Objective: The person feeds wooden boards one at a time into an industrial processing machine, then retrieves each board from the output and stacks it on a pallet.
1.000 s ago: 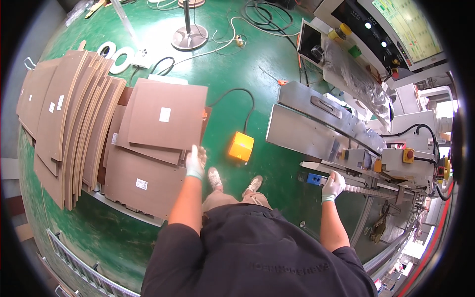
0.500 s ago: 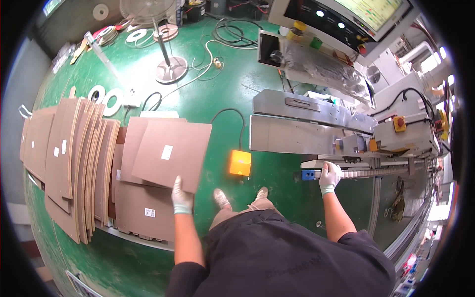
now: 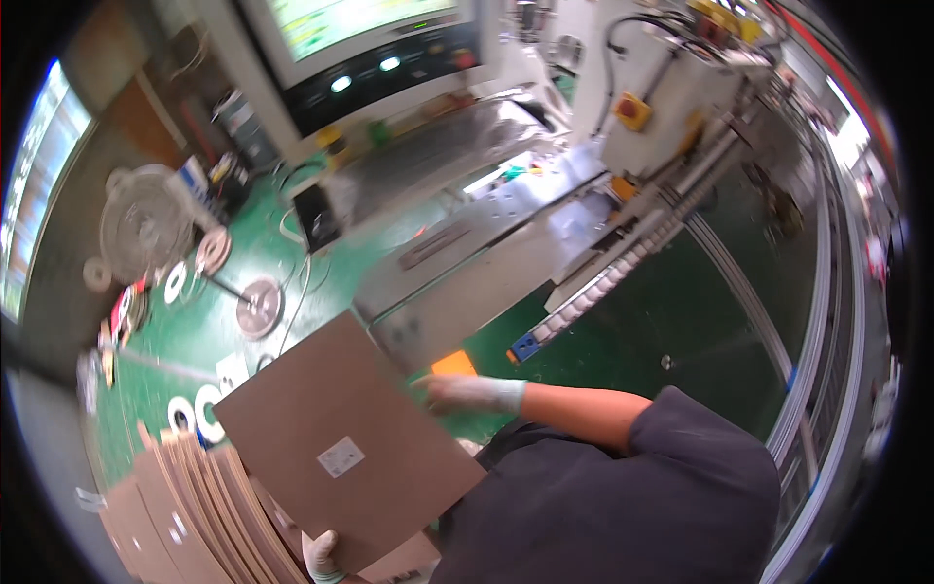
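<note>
A flat brown board [image 3: 292, 389] with a white label is tilted up in front of me. My left hand [image 3: 321, 557], in a pale glove, grips its lower left edge with the thumb on the face; the other fingers are hidden behind it. By the board's right edge is my gloved right hand [image 3: 465, 393], somewhat blurred, its fingers stretched toward the edge. Whether they touch it I cannot tell. Below and left of the held board stand several similar brown boards [image 3: 209, 501] on edge, leaning together.
A metal machine bed [image 3: 467, 292] lies ahead, with a roller rail [image 3: 603, 282] ending in a blue tip at its right. An orange-yellow box [image 3: 453, 364] sits on the green floor. A floor fan [image 3: 146, 224] and white rings [image 3: 182, 414] are at the left, a machine screen [image 3: 355, 24] beyond.
My left hand has lifted one board off the pile. The right hand has left the roller rail and come over to the board. My view has turned toward the right.
</note>
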